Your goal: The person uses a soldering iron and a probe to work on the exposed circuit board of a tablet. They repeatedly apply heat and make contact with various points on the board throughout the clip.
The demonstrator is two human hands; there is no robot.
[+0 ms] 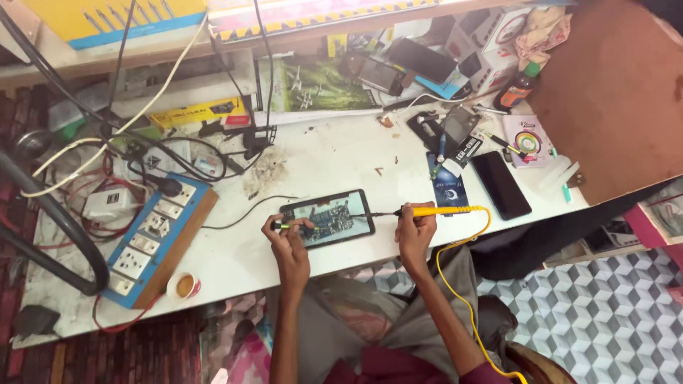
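Lying face-down near the front edge of the white table [341, 153]: one opened phone [329, 217], back cover off, circuit board exposed, long side parallel to the edge.

Left hand [288, 238]: at the phone's left end, fingers pinched together on a small green-tipped tool [283, 226] that touches the phone's left rim.

Right hand [415, 229]: just right of the phone, fingers clamped on a yellow-handled soldering iron [441, 210]; its dark tip reaches the phone's right edge. A yellow cord [455, 284] loops from the handle down past the table edge over the lap.

Surroundings: blue switchboard [160, 238] well to the left, with a small tape roll [185, 286] at its near corner; black phone [501, 184] and blue card [448, 190] to the right; tangled cables [142, 142] at the back left. Open table surface lies between the switchboard and the phone, and behind the phone.
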